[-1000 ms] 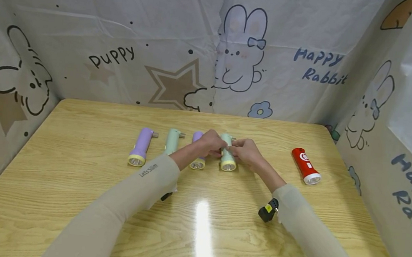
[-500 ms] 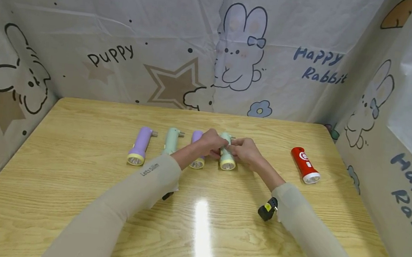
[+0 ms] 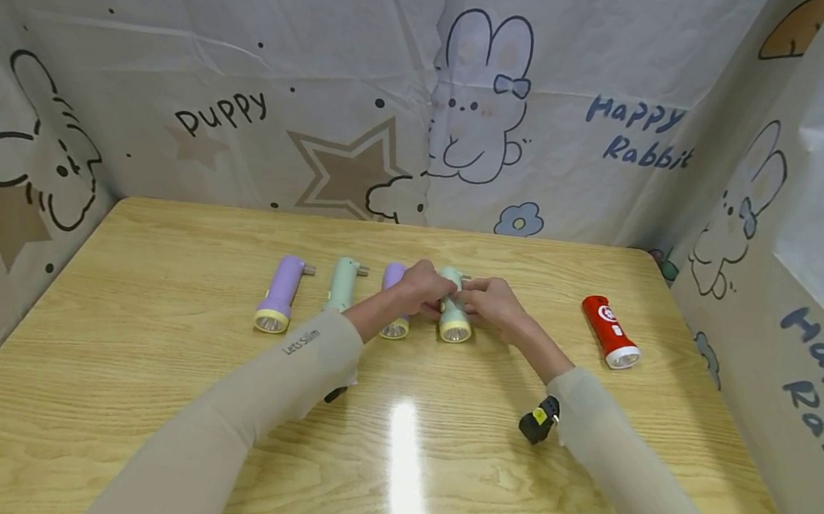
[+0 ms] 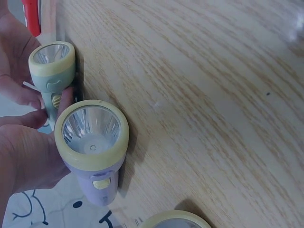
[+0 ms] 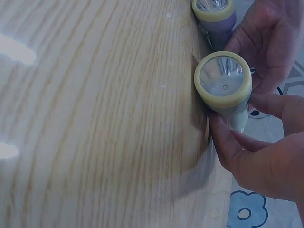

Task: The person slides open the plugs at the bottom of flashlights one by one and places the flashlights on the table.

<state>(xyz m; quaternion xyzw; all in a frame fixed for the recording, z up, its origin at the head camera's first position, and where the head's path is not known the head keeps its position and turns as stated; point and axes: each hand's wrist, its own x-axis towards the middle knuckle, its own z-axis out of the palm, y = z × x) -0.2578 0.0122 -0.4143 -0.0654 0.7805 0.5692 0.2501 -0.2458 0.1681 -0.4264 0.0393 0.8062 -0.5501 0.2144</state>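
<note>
A mint-green flashlight (image 3: 455, 316) with a pale yellow head lies on the table, its lens facing the person. My left hand (image 3: 420, 287) grips its body from the left, with a finger by the yellow switch in the left wrist view. From the other side, my right hand (image 5: 270, 159) pinches the same flashlight between thumb and fingers. A prong plug juts out near its far end. Just left of it, a purple flashlight (image 4: 95, 185) sits partly behind my left hand and wrist.
Farther left lie another green flashlight (image 3: 343, 283), partly covered by my left sleeve, and a second purple flashlight (image 3: 284, 290). A red flashlight (image 3: 609, 330) with a white head rests at the right. Printed cloth (image 3: 356, 75) walls off the table's back and sides.
</note>
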